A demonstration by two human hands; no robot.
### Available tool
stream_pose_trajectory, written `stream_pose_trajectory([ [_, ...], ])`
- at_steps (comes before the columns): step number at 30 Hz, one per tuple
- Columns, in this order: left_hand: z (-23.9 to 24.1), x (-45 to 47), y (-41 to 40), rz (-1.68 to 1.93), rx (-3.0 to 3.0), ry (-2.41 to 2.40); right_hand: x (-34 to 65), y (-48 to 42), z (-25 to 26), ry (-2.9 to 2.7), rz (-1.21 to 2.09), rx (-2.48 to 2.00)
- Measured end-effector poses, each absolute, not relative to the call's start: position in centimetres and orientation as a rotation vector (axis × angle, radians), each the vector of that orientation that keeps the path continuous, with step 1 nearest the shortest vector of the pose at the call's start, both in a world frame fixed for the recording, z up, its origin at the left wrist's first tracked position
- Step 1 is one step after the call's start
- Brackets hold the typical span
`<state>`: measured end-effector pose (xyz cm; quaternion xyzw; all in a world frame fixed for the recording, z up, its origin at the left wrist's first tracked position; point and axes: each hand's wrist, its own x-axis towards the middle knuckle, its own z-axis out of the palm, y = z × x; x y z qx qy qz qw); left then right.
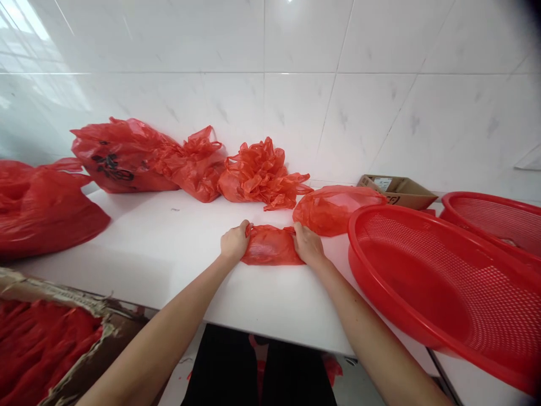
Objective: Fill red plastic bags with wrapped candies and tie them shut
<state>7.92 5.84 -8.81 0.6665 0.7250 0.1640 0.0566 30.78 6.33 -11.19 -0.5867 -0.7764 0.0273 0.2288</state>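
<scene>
In front of me on the white table (177, 276) lies a red plastic bag (273, 247), with something bulky wrapped inside that I cannot make out. My left hand (235, 241) is closed on its upper left corner. At the upper right corner, my right hand (308, 242) grips the same bag, close beside another filled red bag (338, 211). Behind them, a crumpled red bag (257, 175) with loose, ruffled handles rests near the wall.
More filled red bags (122, 160) line the wall at the back left, and a large one (42, 211) sits at the left edge. Red perforated baskets (414, 282) stand on the right, before a small cardboard box (401, 192). A torn carton (97, 321) is at lower left.
</scene>
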Motion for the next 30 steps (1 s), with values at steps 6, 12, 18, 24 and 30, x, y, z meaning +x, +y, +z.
stream_pose_trajectory([
  [6,-9.4,7.5,6.7,0.362,2.041,2.2,31.1,7.5,-11.8,-2.164,0.125,-1.646],
  [12,-10.2,7.4,6.9,0.393,2.0,2.209,31.1,7.2,-11.7,-2.121,0.234,-1.621],
  [18,-10.1,7.3,5.6,0.606,1.992,2.147,31.8,7.3,-12.0,-1.93,0.411,-1.591],
  [24,-9.2,8.7,5.4,0.815,2.085,1.995,29.3,6.5,-10.7,-1.721,0.487,-1.595],
  [30,-9.7,9.7,6.8,0.644,2.051,2.051,26.8,5.6,-10.7,-2.017,0.228,-1.777],
])
